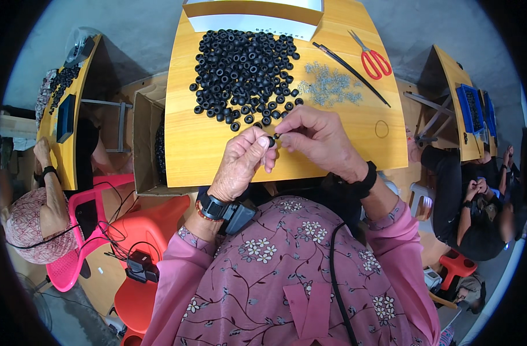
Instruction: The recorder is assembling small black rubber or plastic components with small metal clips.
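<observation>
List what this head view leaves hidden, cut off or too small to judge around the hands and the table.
- Black ring pinched between left hand and right hand: fingertips cover most of it.
- Small metal parts beside the pile of black rings: too small to tell their shape.
- White box: cut off by the top edge.
- Cardboard box: its contents sit in shadow under the table.

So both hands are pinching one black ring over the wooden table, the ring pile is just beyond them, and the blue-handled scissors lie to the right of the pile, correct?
Not quite: the scissors have red handles, not blue, as the head view shows. The rest holds: the left hand and right hand pinch one black ring over the wooden table, with the ring pile just beyond them.
</observation>
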Motion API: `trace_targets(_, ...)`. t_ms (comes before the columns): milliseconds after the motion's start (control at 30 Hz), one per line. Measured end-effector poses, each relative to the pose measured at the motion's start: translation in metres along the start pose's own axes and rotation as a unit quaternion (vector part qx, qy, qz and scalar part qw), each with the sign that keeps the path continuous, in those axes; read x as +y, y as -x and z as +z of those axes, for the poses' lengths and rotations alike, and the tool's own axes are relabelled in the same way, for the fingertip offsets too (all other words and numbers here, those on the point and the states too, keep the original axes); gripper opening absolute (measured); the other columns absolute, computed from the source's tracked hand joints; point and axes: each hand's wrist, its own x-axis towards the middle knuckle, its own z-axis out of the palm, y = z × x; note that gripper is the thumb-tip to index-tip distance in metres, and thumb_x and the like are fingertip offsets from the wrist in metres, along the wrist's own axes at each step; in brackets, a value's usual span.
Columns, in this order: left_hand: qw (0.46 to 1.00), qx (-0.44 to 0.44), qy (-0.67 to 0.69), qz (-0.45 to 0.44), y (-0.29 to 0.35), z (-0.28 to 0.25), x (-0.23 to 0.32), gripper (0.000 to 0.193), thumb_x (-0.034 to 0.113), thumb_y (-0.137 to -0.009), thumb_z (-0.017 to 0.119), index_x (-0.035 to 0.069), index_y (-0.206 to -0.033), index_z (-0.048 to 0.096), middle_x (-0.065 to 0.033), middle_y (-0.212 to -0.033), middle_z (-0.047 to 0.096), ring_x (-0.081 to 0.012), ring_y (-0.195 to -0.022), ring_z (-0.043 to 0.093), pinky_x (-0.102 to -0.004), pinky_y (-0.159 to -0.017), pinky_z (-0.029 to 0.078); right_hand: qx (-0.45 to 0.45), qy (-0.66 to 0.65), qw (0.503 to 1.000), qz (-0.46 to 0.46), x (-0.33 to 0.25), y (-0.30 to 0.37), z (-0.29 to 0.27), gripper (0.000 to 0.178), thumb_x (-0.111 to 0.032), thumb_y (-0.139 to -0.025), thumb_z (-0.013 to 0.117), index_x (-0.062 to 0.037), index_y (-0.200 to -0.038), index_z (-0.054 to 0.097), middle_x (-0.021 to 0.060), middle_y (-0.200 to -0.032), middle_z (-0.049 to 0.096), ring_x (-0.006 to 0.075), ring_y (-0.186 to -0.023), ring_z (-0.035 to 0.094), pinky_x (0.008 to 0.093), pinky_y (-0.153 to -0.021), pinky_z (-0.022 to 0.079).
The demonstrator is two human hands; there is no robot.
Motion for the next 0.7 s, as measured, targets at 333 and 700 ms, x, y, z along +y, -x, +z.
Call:
trace_targets(333, 1.0, -0.004, -0.001, 0.005, -0.001, 0.0, -0.001, 0.023, 0.027, -0.102, 0.058, 0.006, -0.095, 0.055, -0.0045, -0.079, 0.061, -0.0132, -0.069, 0.057, -0.0255, -0.064, 0.048, 0.012, 0.087, 0.995, -0.049, -0.003, -0.004, 0.004, 0.006, 0.004, -0.086, 0.067, 0.0013, -0.09, 0.068, 0.0061, -0.082, 0.063, 0.013, -0.073, 0.063, 0.0265, -0.065, 0.051)
trace_targets(700, 0.997, 0.036, -0.052, 0.041, 0.0, 0.003, -0.008, 0.021, 0.023, -0.101, 0.059, 0.001, -0.099, 0.06, -0.0043, -0.085, 0.064, -0.0084, -0.069, 0.057, -0.0225, -0.064, 0.049, -0.046, 0.218, 0.965, -0.135, -0.009, -0.011, -0.002, 0.006, 0.003, -0.085, 0.065, -0.0007, -0.087, 0.069, 0.0088, -0.079, 0.064, 0.0205, -0.072, 0.064, 0.0307, -0.064, 0.05)
